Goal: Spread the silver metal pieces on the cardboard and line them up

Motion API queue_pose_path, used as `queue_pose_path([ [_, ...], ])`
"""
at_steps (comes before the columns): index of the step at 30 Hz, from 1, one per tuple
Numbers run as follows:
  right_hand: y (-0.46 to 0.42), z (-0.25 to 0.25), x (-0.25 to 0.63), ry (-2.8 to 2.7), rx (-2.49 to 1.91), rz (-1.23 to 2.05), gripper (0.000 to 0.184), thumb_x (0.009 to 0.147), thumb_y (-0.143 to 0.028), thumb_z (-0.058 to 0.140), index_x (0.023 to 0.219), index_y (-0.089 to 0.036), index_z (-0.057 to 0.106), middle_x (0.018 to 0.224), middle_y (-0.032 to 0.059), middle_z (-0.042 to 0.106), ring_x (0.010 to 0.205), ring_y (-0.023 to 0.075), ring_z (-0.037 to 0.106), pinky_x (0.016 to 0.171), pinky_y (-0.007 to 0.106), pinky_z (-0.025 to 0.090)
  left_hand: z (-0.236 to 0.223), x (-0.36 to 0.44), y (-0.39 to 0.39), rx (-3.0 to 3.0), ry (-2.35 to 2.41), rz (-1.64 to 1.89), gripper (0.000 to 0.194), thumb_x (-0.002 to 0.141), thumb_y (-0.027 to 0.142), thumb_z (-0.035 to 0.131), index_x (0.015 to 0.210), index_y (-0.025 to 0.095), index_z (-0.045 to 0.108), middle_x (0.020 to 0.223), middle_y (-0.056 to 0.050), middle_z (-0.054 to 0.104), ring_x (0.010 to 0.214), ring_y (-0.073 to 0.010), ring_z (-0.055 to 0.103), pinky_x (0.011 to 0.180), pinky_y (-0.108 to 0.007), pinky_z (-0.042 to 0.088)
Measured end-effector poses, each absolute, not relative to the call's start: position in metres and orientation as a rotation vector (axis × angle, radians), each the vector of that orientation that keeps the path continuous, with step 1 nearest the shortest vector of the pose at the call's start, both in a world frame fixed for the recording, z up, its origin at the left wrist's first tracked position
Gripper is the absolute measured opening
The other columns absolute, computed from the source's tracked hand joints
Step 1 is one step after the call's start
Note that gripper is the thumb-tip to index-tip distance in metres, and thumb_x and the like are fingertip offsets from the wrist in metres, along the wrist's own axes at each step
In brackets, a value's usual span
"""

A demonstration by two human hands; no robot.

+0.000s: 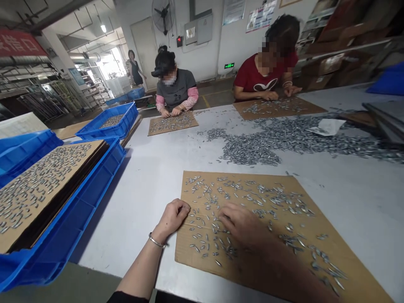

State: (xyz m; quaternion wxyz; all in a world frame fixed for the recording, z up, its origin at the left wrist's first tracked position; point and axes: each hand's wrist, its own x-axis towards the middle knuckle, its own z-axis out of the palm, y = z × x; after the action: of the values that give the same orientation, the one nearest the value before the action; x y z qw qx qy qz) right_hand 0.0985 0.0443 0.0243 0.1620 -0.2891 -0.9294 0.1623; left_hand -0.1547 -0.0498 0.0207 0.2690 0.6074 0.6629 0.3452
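Presently, many small metal pieces (277, 197) are scattered over a brown cardboard sheet (185, 252), in loose groups and partly one by one. At the left edge of this sheet, the left hand (173, 216) is placed with its fingers curled; whether something is pinched by them cannot be told. The right hand (238, 223) is held over the pieces, its fingers bent inward, but it is blurred, so it cannot be said if a piece is grasped.

The sheet is supported by a white table (147, 181), on which a wide grey pile (252, 149) of similar pieces is spread farther away, with a white paper (328, 126) laid upon it. To the left, a blue crate (94, 206) is filled with stacked cardboard (97, 146), whose top is covered by pieces. Across the table, two other cardboard sheets are attended by two seated co-workers (176, 90). Behind them, a fan (163, 16) and a green sign (229, 65) are mounted on the pale wall.
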Motion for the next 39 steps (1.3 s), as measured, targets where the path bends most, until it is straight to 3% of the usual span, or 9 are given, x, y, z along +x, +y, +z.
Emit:
queue_pose_path([
  [5,0.021,0.017,0.109,-2.737,-0.837,0.39,0.03,0.099,-0.016,0.045,0.074,-0.021,0.061,0.077,0.0018,0.064,0.07,0.0156,0.055,0.065,0.029,0.032,0.029,-0.15,-0.051,1.638,1.842,0.915,0.017,0.095,0.028,0.054,0.087,0.02,0.068,0.095,-0.005,0.07,0.089,-0.0196,0.064,0.084,-0.032,0.049],
  [12,0.021,-0.001,0.086,-2.728,-0.934,0.279,0.024,0.094,-0.009,0.05,0.078,-0.021,0.064,0.082,0.0042,0.067,0.077,0.0175,0.058,0.071,0.031,0.035,0.055,-0.118,-0.058,1.913,1.749,0.654,0.02,0.096,0.019,0.051,0.085,0.021,0.067,0.092,-0.005,0.066,0.088,-0.018,0.062,0.083,-0.029,0.049],
  [20,0.027,0.0,0.098,-2.564,-0.935,0.295,0.027,0.098,-0.015,0.047,0.076,-0.023,0.061,0.078,0.0033,0.066,0.072,0.0168,0.058,0.067,0.031,0.035,0.03,-0.09,-0.047,2.268,1.681,0.339,0.019,0.099,0.016,0.052,0.093,0.018,0.071,0.091,-0.006,0.061,0.084,-0.0191,0.059,0.077,-0.029,0.048],
  [25,0.02,0.001,0.124,-2.471,-0.967,0.404,0.026,0.099,-0.017,0.045,0.079,-0.023,0.06,0.082,0.0023,0.067,0.076,0.0166,0.062,0.069,0.029,0.039,0.03,-0.09,-0.043,2.499,1.672,0.182,0.027,0.102,0.018,0.047,0.085,0.017,0.068,0.088,-0.007,0.062,0.081,-0.0194,0.058,0.076,-0.03,0.046],
  [28,0.015,-0.002,0.129,-2.467,-0.994,0.423,0.025,0.099,-0.018,0.046,0.078,-0.023,0.06,0.082,0.0019,0.067,0.078,0.017,0.064,0.071,0.029,0.041,0.035,-0.09,-0.044,2.54,1.647,0.17,0.025,0.102,0.016,0.048,0.085,0.016,0.067,0.09,-0.008,0.063,0.081,-0.0195,0.058,0.076,-0.031,0.047],
  [33,0.009,-0.011,0.127,-2.447,-0.972,0.454,0.024,0.1,-0.02,0.046,0.082,-0.023,0.063,0.083,0.0018,0.068,0.079,0.0172,0.065,0.073,0.029,0.044,0.037,-0.092,-0.047,2.513,1.558,0.25,0.024,0.103,0.018,0.048,0.102,0.017,0.071,0.093,-0.007,0.065,0.084,-0.0191,0.06,0.078,-0.03,0.047],
  [39,0.005,-0.012,0.125,-2.46,-0.961,0.442,0.024,0.099,-0.02,0.047,0.082,-0.023,0.064,0.083,0.0025,0.068,0.078,0.0175,0.065,0.072,0.03,0.045,0.032,-0.095,-0.046,2.454,1.513,0.282,0.028,0.102,0.015,0.047,0.089,0.017,0.071,0.089,-0.008,0.066,0.082,-0.0182,0.062,0.079,-0.03,0.049],
])
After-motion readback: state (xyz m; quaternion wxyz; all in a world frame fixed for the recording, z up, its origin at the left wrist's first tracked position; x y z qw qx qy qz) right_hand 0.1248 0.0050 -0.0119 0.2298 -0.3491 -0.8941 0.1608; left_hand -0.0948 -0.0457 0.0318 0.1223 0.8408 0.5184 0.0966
